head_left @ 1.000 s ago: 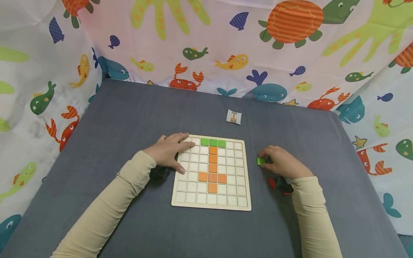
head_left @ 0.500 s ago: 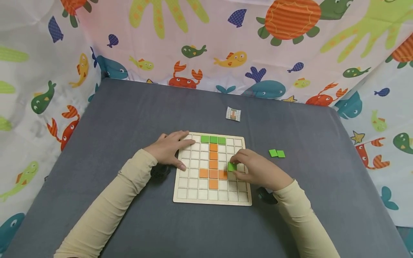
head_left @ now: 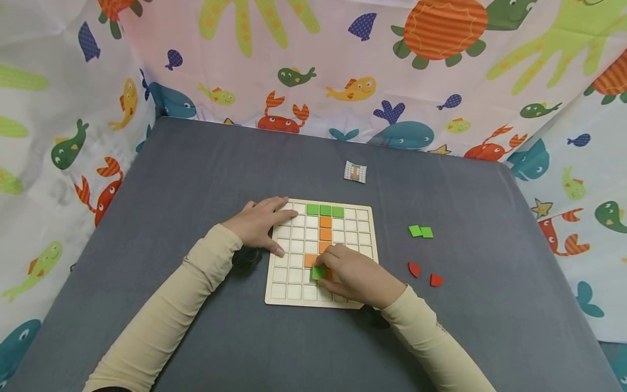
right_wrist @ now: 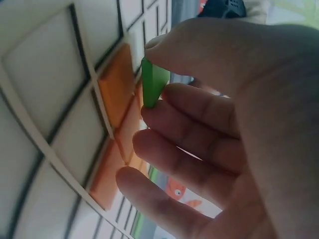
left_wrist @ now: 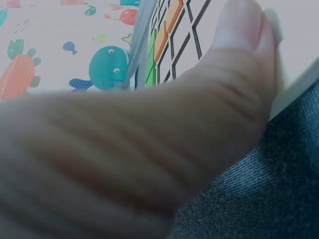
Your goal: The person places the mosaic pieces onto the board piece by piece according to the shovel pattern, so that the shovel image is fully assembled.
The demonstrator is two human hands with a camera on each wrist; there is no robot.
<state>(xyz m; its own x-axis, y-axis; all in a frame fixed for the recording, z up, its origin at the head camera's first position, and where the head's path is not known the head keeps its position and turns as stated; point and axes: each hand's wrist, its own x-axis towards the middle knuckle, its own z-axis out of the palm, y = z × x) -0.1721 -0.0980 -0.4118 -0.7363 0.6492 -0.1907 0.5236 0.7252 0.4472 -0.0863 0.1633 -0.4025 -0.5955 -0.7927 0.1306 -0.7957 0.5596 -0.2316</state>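
Observation:
A square wooden grid board (head_left: 280, 275) lies on the grey table. Three green tiles (head_left: 325, 210) fill part of its far row, and orange tiles (head_left: 325, 222) run down from them in a column with a short crossbar. My left hand (head_left: 257, 224) rests on the board's left edge, fingers extended; its thumb (left_wrist: 219, 94) lies on the rim in the left wrist view. Over the lower part of the grid, my right hand (head_left: 360, 276) pinches a green square tile (right_wrist: 155, 82) between thumb and fingertips, tilted in the right wrist view. That hand hides some lower cells and orange tiles.
To the board's right lie two loose green tiles (head_left: 415, 231) and two red quarter-round pieces (head_left: 414, 269). Behind the board is a small card (head_left: 355, 172) with a printed grid pattern. A sea-animal curtain (head_left: 294, 54) borders the table.
My right hand has carried the green tile leftward from the table's right side to the board's lower middle, uncovering the loose green and red pieces. My left hand stays on the edge.

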